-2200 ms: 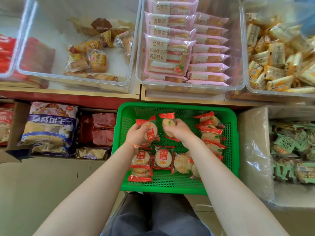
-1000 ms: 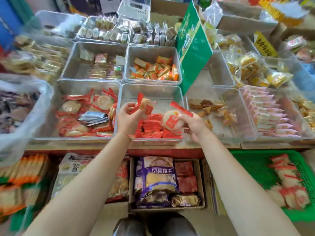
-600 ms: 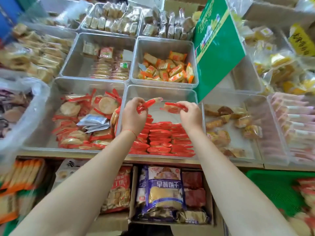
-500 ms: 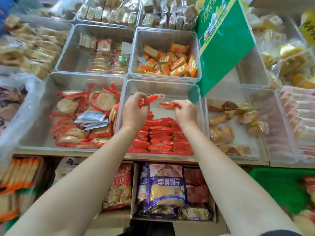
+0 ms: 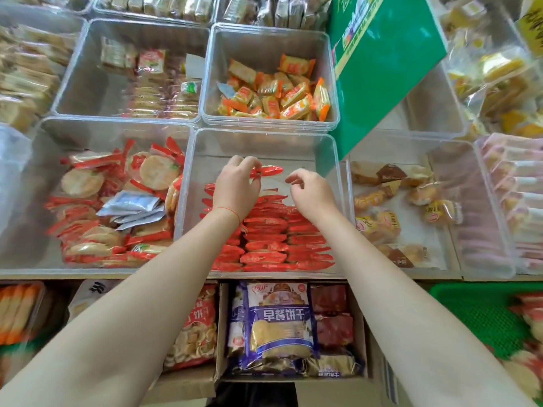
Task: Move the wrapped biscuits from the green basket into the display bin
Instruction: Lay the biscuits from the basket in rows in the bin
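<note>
Both hands reach into the clear display bin (image 5: 266, 142) in the middle of the shelf. My left hand (image 5: 236, 186) pinches a red-wrapped biscuit (image 5: 269, 171) by its end, held level above the stacked rows of wrapped biscuits (image 5: 270, 239) that fill the bin's near half. Beside it, my right hand (image 5: 311, 193) hovers over the rows with fingers loosely curled and nothing in them. A corner of the green basket (image 5: 476, 315) shows at the lower right, with blurred red-wrapped biscuits (image 5: 529, 312) in it.
A clear bin (image 5: 97, 124) on the left holds loose round red-wrapped crackers. Behind stands a bin of orange snacks (image 5: 276, 95). A green sign board (image 5: 382, 69) leans at the back right. A bin of small cakes (image 5: 405, 207) is to the right. Boxes of packets (image 5: 279, 324) sit under the shelf.
The view turned from the basket to the bin as both hands carried biscuits over. My right hand has let go of its biscuit; my left hand still pinches one.
</note>
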Motion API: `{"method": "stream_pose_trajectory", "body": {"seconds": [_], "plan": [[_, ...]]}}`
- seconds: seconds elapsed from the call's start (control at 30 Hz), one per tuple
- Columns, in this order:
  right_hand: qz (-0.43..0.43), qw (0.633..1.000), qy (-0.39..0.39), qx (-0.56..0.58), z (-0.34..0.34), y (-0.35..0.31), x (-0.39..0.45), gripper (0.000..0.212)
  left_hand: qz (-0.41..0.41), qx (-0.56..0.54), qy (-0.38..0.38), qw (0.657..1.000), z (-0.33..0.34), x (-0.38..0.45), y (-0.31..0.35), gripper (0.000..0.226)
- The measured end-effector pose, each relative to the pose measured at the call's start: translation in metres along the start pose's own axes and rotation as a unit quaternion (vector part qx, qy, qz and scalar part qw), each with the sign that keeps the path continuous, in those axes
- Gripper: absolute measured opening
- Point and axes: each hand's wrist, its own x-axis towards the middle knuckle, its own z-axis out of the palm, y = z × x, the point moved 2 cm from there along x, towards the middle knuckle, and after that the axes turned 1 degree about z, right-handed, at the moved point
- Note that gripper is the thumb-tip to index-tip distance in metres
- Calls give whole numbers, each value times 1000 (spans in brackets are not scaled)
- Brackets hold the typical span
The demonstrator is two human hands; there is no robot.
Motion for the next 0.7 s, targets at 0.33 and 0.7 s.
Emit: {"method": "stream_pose_trajectory", "body": {"seconds": [0.33, 0.7], "plan": [[2, 1000, -14, -4, 10, 10, -8, 31, -16, 176, -197, 964, 26, 6, -4, 30], [-38, 980, -137, -137, 40, -15, 34, 47, 35, 278, -166, 946, 3, 4, -35, 36]]}}
